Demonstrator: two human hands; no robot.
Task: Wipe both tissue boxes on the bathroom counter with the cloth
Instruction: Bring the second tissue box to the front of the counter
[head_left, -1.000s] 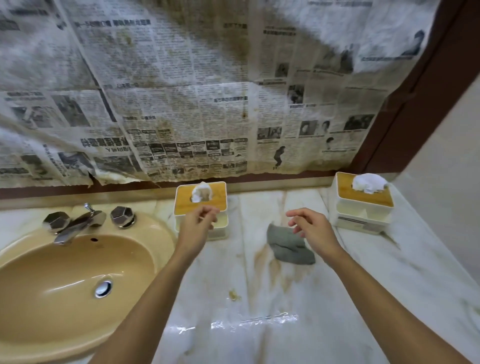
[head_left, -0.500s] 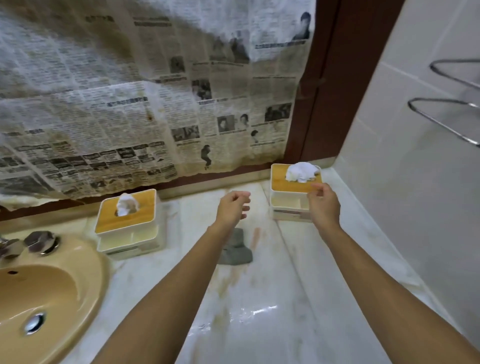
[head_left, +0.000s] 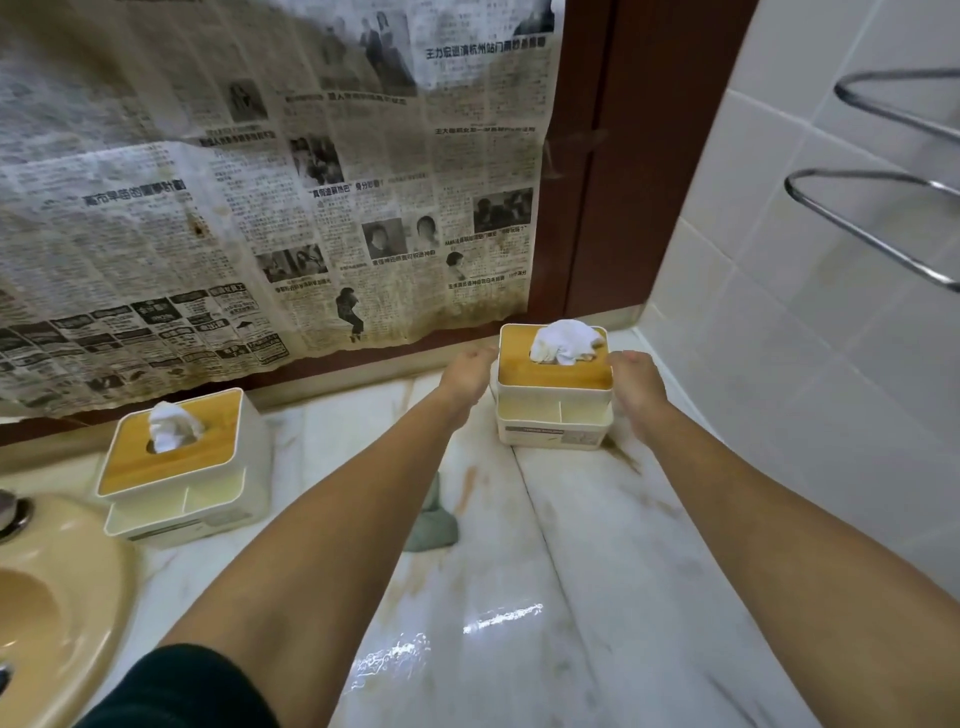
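Nearest, the marble desk (head_left: 571, 597) carried a beige sink (head_left: 62, 597) at its left edge. Further in, the grey cloth (head_left: 434, 530) lay flat on the desk, untouched and partly hidden behind the left forearm. The near tissue box (head_left: 176, 467) stood just beside the sink. Beyond it, the left hand (head_left: 467, 379) and right hand (head_left: 636, 384) held the far tissue box (head_left: 553, 395) from either side, fingers curled against its walls. Stained newspaper (head_left: 260, 182) hung behind.
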